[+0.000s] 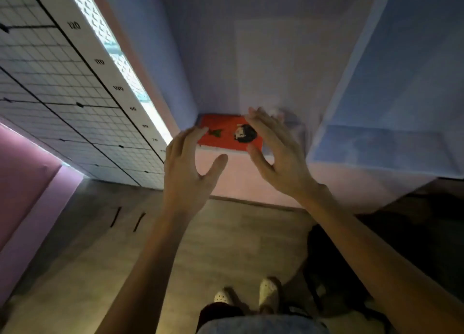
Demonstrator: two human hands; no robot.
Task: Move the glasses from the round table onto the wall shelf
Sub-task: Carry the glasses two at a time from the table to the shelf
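Note:
I face the wall shelf (233, 159), a pale box-like niche with a red book (226, 135) lying flat on its floor. My left hand (187, 173) is raised in front of the shelf's edge, fingers spread, holding nothing. My right hand (276, 155) hovers over the book's right end, fingers and thumb apart, with nothing in its grasp. Just past its fingertips, a faint blurred pale shape (288, 119) rests on the shelf; it may be the glasses, but it is too smeared to tell. The round table cannot be made out for certain.
A white height chart with a grid and numbers (82, 95) covers the wall to the left. A dark surface (426, 208) and a dark object (329, 258) stand low on the right. Wooden floor and my feet in pale shoes (268, 291) are below.

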